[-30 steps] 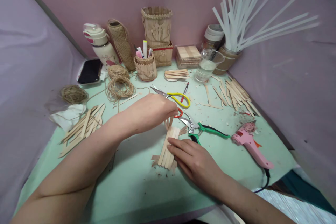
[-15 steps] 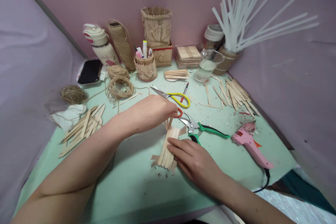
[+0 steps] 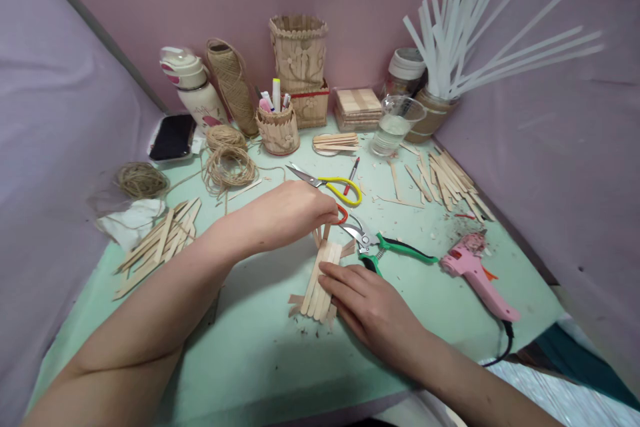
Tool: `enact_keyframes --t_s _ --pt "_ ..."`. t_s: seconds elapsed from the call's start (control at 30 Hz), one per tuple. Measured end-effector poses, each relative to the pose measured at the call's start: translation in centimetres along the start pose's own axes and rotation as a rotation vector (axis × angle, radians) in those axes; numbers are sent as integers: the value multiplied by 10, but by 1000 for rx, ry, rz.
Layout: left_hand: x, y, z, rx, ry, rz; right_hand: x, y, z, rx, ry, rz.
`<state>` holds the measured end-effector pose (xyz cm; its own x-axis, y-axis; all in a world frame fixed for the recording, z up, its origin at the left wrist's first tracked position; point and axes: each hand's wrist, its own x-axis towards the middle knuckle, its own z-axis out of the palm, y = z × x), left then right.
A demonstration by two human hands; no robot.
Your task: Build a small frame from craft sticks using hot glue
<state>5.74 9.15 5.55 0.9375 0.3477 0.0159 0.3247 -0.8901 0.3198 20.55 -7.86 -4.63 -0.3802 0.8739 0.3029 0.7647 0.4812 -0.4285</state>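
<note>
A small panel of wooden craft sticks (image 3: 315,285) lies at a slant on the table, with shorter stick pieces jutting out around its ends. My right hand (image 3: 367,303) rests on the panel's right side, its fingers stretched out flat. Over the panel's far end, my left hand (image 3: 300,207) is closed, palm down, and hides its own fingertips. A stick (image 3: 327,231) shows just below those fingers; whether they pinch it I cannot tell. An orange loop (image 3: 343,214) peeks out beside them. Green-handled pruning shears (image 3: 367,240) lie open next to the panel.
Yellow-handled scissors (image 3: 340,187) and a red pen (image 3: 352,175) lie beyond my left hand. A pink glue gun (image 3: 477,273) is at right. Loose sticks (image 3: 157,247), twine (image 3: 230,163), a plastic cup of liquid (image 3: 395,127) and a stick-covered pen holder (image 3: 278,131) stand or lie around.
</note>
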Motion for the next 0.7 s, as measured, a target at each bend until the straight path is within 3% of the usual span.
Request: enact_keyframes --t_s 0.7 --pt "-1 -5 2 -43 9 52 1 -1 1 -21 -7 15"
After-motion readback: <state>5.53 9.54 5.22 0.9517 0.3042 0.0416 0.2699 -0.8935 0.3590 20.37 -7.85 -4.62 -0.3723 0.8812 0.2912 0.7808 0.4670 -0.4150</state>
